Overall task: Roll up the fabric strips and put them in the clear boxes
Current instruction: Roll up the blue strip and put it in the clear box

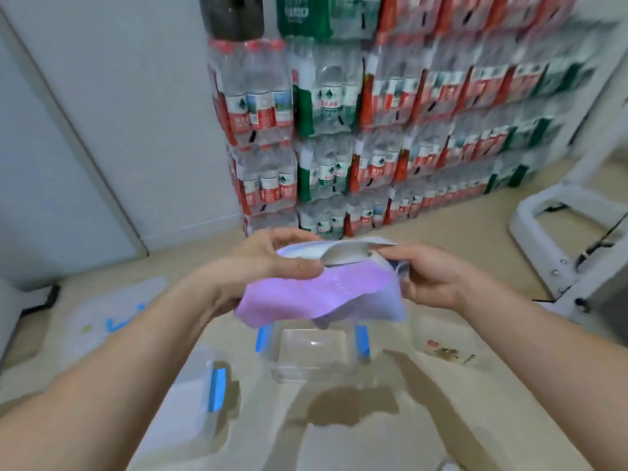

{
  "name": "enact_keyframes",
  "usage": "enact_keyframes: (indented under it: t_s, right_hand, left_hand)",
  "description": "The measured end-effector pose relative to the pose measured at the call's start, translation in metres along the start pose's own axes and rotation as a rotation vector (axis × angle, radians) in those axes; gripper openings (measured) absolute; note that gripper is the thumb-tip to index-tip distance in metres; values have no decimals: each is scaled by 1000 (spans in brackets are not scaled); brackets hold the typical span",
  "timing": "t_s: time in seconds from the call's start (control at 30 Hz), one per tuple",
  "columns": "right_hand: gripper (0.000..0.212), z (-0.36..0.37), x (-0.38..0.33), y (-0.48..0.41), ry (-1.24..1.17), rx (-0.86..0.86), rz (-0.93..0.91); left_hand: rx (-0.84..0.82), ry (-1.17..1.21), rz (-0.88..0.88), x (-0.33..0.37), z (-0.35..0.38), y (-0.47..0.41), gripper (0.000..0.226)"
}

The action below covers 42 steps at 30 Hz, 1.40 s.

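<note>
Blurred view: left hand (272, 263) and right hand (431, 280) each grip the lilac fabric strip (319, 294), seemingly above the clear box (314, 351) on the tabletop (475, 402).

A single wide-angle view comes from the person's head, looking forward and down along both bare forearms, which enter from the seven and five o'clock corners and meet near the centre. It sits close above the pale beige tabletop (441, 419), whose surface fills the lower half. At twelve o'clock it faces a stacked wall of shrink-wrapped water bottles with red and green labels (373, 113). The horizon tilts, and straight edges bow towards the rim. The frame is blurred.
</note>
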State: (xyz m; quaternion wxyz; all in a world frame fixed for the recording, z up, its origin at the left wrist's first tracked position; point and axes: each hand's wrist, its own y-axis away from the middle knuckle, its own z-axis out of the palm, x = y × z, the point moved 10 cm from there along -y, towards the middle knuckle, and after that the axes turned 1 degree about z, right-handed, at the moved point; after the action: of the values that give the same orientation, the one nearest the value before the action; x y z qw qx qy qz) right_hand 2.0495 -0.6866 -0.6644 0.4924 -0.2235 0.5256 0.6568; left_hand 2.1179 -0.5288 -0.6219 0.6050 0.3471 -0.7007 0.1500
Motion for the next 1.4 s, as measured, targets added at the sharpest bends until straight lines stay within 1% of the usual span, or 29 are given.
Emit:
enact_keyframes:
  t_s: [0.07, 0.13, 0.17, 0.2, 0.27, 0.33, 0.37, 0.43, 0.5, 0.57, 0.63, 0.67, 0.7, 0.73, 0.77, 0.8, 0.83, 0.9, 0.93, 0.97, 1.0, 1.03, 1.07, 1.13, 1.2, 1.23, 1.3, 1.37, 1.4]
  right_hand:
    - [23, -4, -19, 30, 40, 16, -39]
    - [25, -10, -28, 50, 84, 45, -67]
    - [25, -16, -30, 55, 83, 63, -73]
    - [26, -23, -28, 59, 68, 98, -66]
    - [29, -36, -22, 61, -38, 171, -42]
    - [32, -43, -24, 64, -150, 225, -50]
    - [31, -44, -28, 67, -203, 238, -75]
    - [31, -51, -37, 71, -288, 285, -137]
    - [32, -59, -46, 74, -387, 341, -199]
    - [21, -56, -60, 78, -456, 331, -279]
    - [22, -52, -71, 76, -412, 308, -334]
    - [23, -52, -73, 75, -369, 313, -344]
    - [24, -54, -73, 75, -325, 331, -351]
    - [25, -59, -72, 77, -274, 368, -361]
    - [25, -65, -72, 81, -223, 408, -372]
    - [25, -71, -73, 88, -176, 447, -382]
    - [25, -76, -73, 96, -135, 479, -390]
    - [22, -86, -75, 112, -63, 518, -412]
    - [22, -89, -75, 118, -19, 524, -418]
    - [22, -90, -75, 122, 19, 531, -416]
    - [23, -90, -74, 124, 49, 552, -416]
    - [25, -91, -74, 125, 86, 583, -423]
    - [27, -92, -75, 126, 158, 630, -433]
    - [28, -93, -80, 127, 354, 703, -433]
    - [25, -88, -82, 125, 564, 694, -391]
    - [24, -84, -81, 121, 673, 658, -355]
    - [29, -75, -76, 113, 846, 580, -291]
    - [37, -68, -76, 107, 836, 528, -299]
    - [39, -67, -79, 106, 779, 515, -324]
  left_hand:
    - [93, 114, 92, 23, -9, 21, 42]
    - [195, 180, 135, 29, -15, 37, 36]
    - [225, 239, 157, 31, -17, 40, 38]
    - [226, 320, 182, 36, -18, 40, 42]
    - [167, 414, 214, 50, -13, 38, 52]
    - [157, 341, 214, 58, -11, 35, 50]
    - [213, 252, 203, 58, -16, 33, 44]
    - [384, 110, 185, 57, -33, 32, 36]
    - [538, 119, 160, 56, -48, 32, 34]
    - [680, 311, 175, 54, -56, 32, 34]
    - [781, 528, 194, 50, -57, 29, 29]
    - [799, 615, 189, 48, -54, 27, 27]
    - [796, 668, 175, 46, -51, 23, 27]
    - [777, 662, 154, 47, -47, 18, 28]
    - [731, 569, 136, 51, -43, 13, 28]
    - [646, 389, 125, 58, -35, 7, 25]
    - [520, 156, 114, 64, -22, 0, 22]
    - [177, -332, 59, 59, 15, -13, 14]
    - [10, -549, 7, 48, 33, -16, 15]
    - [-110, -720, -35, 38, 46, -16, 19]
    - [-160, -821, -40, 36, 53, -16, 25]
    - [-157, -820, -21, 41, 56, -17, 27]
    - [-134, -758, 7, 49, 57, -17, 28]
    - [-95, -683, 60, 62, 51, -17, 29]
    - [-30, -732, 109, 70, 44, -16, 26]
    - [21, -672, 154, 75, 41, -16, 23]
    - [93, -343, 252, 85, 45, -15, 23]
    - [104, -28, 303, 92, 52, -12, 25]
    - [63, 55, 312, 95, 59, -11, 29]
